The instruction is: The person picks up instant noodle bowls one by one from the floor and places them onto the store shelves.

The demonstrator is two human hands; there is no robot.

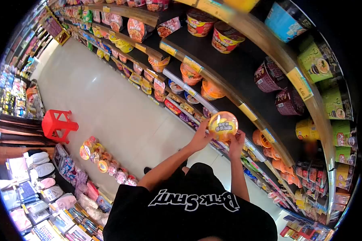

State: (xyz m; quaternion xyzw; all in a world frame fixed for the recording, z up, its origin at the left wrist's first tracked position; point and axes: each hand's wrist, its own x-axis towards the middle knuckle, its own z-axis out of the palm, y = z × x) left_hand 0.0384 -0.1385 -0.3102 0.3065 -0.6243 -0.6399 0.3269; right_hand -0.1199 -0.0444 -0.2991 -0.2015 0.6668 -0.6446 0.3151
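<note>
Both hands, L hand [202, 138] & R hand [236, 141], grip one round orange tub [223, 126] btwn them, beside the shelf [239, 66] w/ many cups. On the flr [112, 102], to the L, is a group of small tubs [107, 161]; farther, a red stool [57, 125] stands apart, nr other goods.

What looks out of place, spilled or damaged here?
A group of packaged cups sits on the aisle floor instead of on the shelves, which looks odd. I see no spill, and the held tub shows no obvious damage.
</note>
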